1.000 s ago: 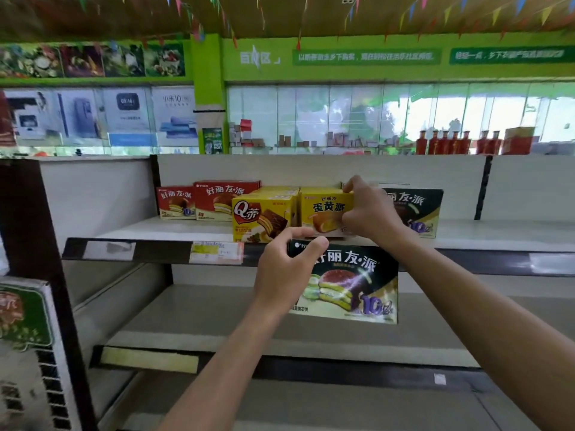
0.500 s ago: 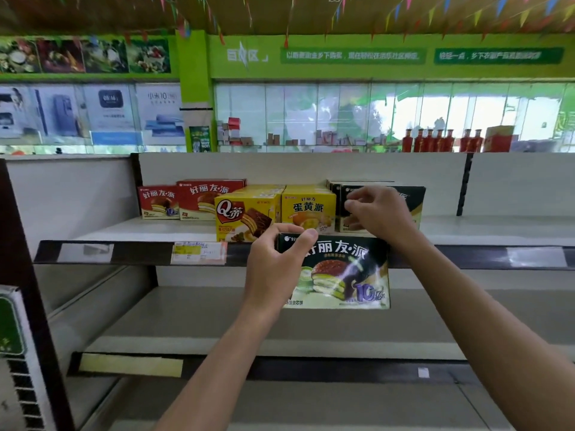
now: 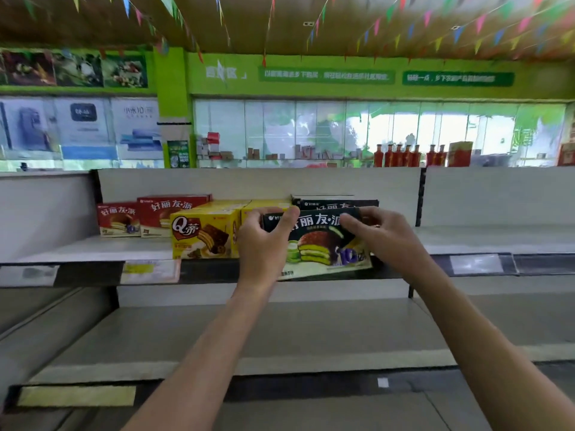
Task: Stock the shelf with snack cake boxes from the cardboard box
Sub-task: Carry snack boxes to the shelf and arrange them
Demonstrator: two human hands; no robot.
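A black snack cake box [image 3: 317, 241] with a green-filled pie on its face is held by both hands at the front edge of the upper shelf [image 3: 93, 250]. The left hand [image 3: 264, 244] is curled round the box's upper left corner, thumb across the printed face; the right hand [image 3: 382, 237] pinches the upper right corner. The box's long axis runs from one hand to the other, roughly parallel to the shelf edge, and its face is turned toward the camera. Its lower edge hangs just over the shelf lip, so the box is judged not yet seated. Directly beyond the hands stands a second black box [image 3: 339, 204]; just left of the left hand stand a yellow Q-brand box [image 3: 203, 233] and, farther back, two red boxes [image 3: 149, 216]. The coming move is judged to turn on pushing away from the hands, into the gap ahead. Both hands are equally near. The cardboard box is not in view.
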